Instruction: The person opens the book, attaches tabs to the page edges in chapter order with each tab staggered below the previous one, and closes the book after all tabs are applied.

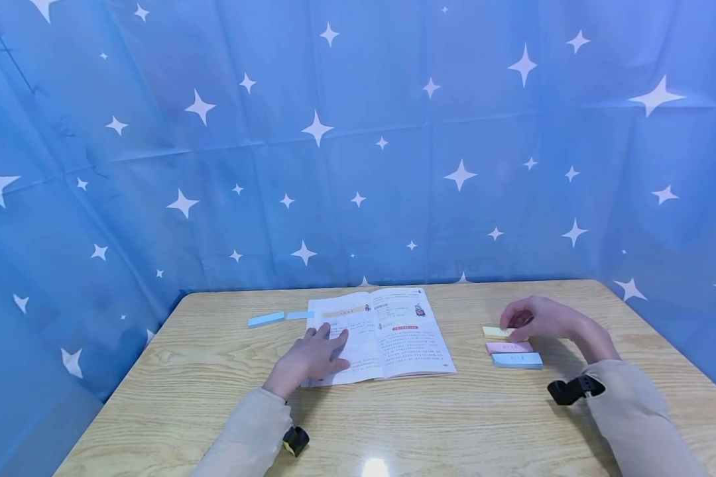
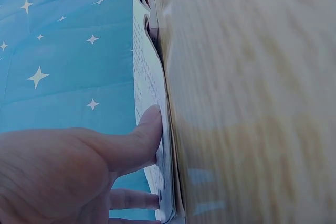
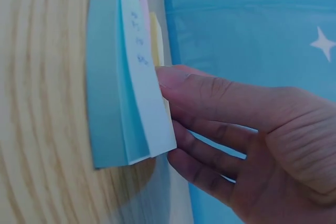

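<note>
Here, left hand [image 1: 310,358] flat on open booklet [image 1: 388,334], fingers straight, right hand [image 1: 543,319] at three o'clock, fingers pinching yellow sticky pad [image 1: 494,332] on desk [image 1: 453,424].

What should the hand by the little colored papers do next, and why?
Probably peel one yellow note off. The right hand already has its fingertips on the yellow sticky pad, beside the pink pad and blue pad, while the left hand presses the open book flat, as if ready for a note.

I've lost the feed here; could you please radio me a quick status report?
Left hand flat on open booklet. Right hand fingering yellow sticky pad. Pink pad, blue pad alongside, nothing obstructing.
</note>
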`<state>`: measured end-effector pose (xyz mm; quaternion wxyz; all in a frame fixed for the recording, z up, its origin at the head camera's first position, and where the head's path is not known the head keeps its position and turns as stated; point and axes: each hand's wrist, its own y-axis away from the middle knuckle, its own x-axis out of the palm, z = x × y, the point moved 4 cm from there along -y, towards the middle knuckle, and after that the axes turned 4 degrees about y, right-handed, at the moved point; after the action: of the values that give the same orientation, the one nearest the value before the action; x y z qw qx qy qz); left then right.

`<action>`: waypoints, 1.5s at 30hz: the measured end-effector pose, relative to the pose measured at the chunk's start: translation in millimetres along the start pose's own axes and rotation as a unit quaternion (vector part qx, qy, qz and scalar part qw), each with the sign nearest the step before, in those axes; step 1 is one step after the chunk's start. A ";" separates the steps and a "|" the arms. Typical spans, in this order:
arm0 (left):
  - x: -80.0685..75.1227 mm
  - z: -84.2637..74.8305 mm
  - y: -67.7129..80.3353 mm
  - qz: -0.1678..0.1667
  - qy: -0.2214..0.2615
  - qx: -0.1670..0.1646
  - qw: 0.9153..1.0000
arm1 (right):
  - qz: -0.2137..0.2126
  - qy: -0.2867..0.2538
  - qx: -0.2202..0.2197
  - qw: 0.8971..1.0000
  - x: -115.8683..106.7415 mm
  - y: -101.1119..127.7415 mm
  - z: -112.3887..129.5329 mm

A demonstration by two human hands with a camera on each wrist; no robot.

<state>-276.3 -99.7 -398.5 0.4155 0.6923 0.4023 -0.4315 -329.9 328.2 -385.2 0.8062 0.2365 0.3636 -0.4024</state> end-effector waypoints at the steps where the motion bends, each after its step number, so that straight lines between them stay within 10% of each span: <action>1: 0.0 0.0 0.1 0.000 -0.001 0.000 1.000 | 0.000 -0.003 -0.001 1.000 0.3 -0.2 -0.2; 45: -10.7 7.0 -0.7 -0.018 0.064 0.043 0.997 | -0.052 0.081 0.033 0.995 0.8 -2.7 -0.7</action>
<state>-282.0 -108.1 -390.7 0.3515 0.7283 0.4212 -0.4106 -332.1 326.7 -386.6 0.7438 0.2757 0.4258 -0.4353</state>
